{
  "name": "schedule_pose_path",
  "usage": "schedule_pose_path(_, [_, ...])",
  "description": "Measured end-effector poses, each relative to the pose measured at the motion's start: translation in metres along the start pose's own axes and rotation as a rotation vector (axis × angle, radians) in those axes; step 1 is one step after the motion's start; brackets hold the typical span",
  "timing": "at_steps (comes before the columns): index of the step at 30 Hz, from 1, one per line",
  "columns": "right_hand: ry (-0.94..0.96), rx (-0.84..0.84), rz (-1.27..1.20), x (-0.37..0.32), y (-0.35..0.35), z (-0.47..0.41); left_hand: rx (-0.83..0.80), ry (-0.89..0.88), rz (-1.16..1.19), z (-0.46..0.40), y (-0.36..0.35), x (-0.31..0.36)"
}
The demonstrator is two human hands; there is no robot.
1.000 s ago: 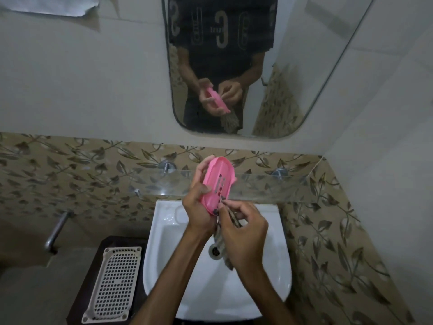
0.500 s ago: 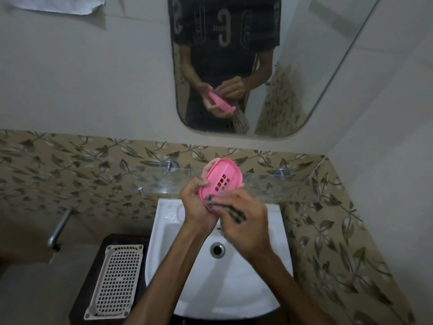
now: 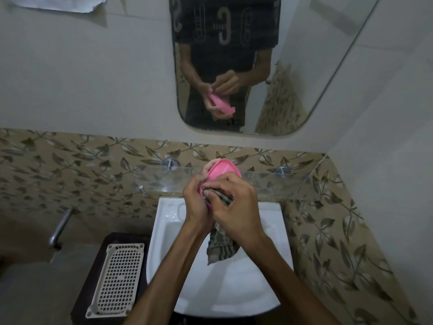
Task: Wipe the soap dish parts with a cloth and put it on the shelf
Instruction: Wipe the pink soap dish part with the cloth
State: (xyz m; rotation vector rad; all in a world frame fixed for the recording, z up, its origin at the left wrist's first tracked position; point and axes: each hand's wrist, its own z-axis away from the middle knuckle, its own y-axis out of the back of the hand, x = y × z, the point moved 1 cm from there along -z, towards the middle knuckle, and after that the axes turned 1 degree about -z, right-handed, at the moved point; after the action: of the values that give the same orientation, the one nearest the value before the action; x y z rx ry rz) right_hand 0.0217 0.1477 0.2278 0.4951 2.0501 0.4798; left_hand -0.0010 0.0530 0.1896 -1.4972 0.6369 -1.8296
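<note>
A pink soap dish part (image 3: 223,171) is held over the white sink, in front of the glass shelf (image 3: 269,182). My left hand (image 3: 198,202) grips it from the left, fingers curled round its edge. My right hand (image 3: 236,207) holds a striped cloth (image 3: 221,248) and presses it against the near side of the pink part. The cloth's loose end hangs down below my right wrist. Most of the pink part is hidden behind both hands. A white grid tray (image 3: 118,277) lies on the dark stand at lower left.
The white sink (image 3: 234,289) sits directly below my hands. A mirror (image 3: 246,66) above reflects the person and the pink part. A metal tap (image 3: 59,227) sticks out of the left wall. Leaf-patterned tiles cover the walls behind and to the right.
My right hand has moved up over the pink part with the cloth, now covering its slotted face. The cloth's end hangs lower and in plain view. The pink part tilted flatter.
</note>
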Motion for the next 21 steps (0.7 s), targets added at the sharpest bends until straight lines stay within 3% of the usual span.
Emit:
schedule_pose_path(3, [0.025,-0.025,0.015,-0.004,-0.006,0.006,0.035,-0.027,0.006,-0.003,0.005,0.004])
schedule_pose_path(9, [0.191,-0.195,0.051,0.019,0.019,0.023,0.058,0.134,0.044,0.004,0.008,-0.001])
schedule_pose_path(15, [0.024,0.147,-0.038,0.005,-0.001,0.008,0.010,0.056,-0.021,-0.002,-0.006,-0.001])
schedule_pose_path(21, [-0.133,0.302,-0.008,0.009,-0.009,-0.017,-0.021,-0.094,0.051,0.003,-0.011,-0.002])
